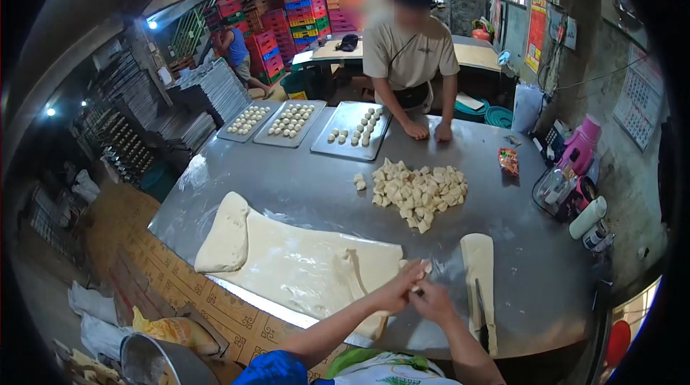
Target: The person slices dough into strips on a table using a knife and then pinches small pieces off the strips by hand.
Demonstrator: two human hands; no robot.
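A wide sheet of pale dough [302, 263] lies on the metal table, with a thick folded part [224, 238] at its left end. My left hand [402, 287] and my right hand [433, 302] meet just past the sheet's right edge. Both have curled fingers, close together; a small pale bit shows at the left fingertips, and what they grip is too small to name. Right of my hands, a knife [479, 302] with a dark handle rests on a long dough strip [477, 256]. Cut dough pieces [420, 191] are heaped beyond my hands.
Across the metal table [532, 263], a co-worker [411, 47] stands with both hands on its far edge. Trays with dough balls [352, 148] sit at the far left. A red packet [508, 161], a pink thermos [581, 144] and bottles line the right side. A metal pot [151, 360] stands below left.
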